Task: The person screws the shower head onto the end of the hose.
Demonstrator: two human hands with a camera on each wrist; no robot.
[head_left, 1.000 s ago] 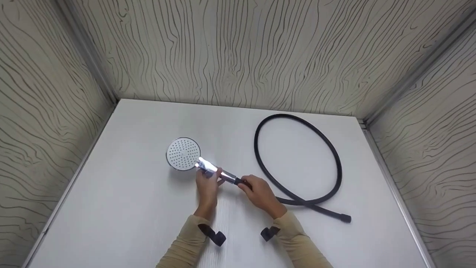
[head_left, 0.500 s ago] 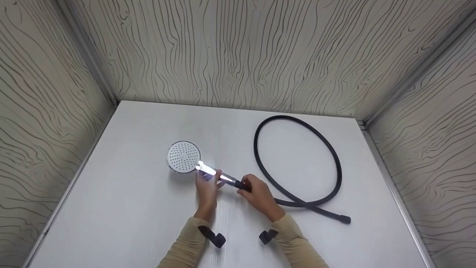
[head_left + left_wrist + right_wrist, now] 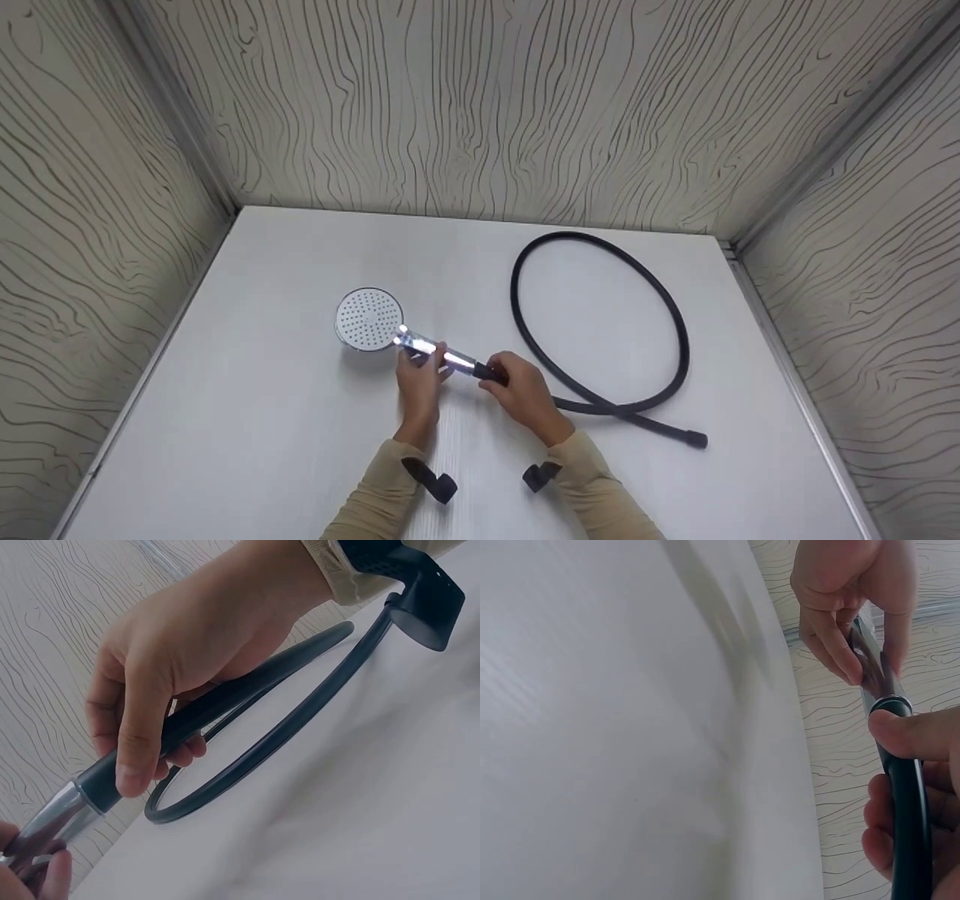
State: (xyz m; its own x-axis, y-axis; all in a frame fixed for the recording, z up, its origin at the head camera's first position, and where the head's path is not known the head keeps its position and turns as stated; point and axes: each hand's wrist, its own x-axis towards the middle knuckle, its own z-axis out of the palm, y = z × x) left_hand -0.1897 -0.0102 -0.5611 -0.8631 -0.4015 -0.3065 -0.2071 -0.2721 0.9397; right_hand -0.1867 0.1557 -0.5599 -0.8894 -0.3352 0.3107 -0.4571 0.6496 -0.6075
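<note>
A chrome shower head [image 3: 369,320] with a round, dotted white face is held over the table, face up. My left hand [image 3: 419,390] grips its shiny handle [image 3: 459,362] from below. My right hand [image 3: 523,386] pinches the end of a black shower hose [image 3: 101,781] between thumb and fingers. In the left wrist view, the hose end meets the handle's end in line with it. How deep it sits inside cannot be seen. The right wrist view shows the left hand's fingers [image 3: 832,645] round the chrome handle.
The rest of the hose [image 3: 681,330] lies in a loop on the white table [image 3: 262,450], its free end [image 3: 696,439] to the right. Wood-patterned panels [image 3: 465,112] stand at the back and both sides. Each wrist carries a black camera mount [image 3: 442,487].
The shower head has sunk slightly lower in the head view, partly with a small shift of the view. The right thumb and fingers have shifted a little on the hose end.
</note>
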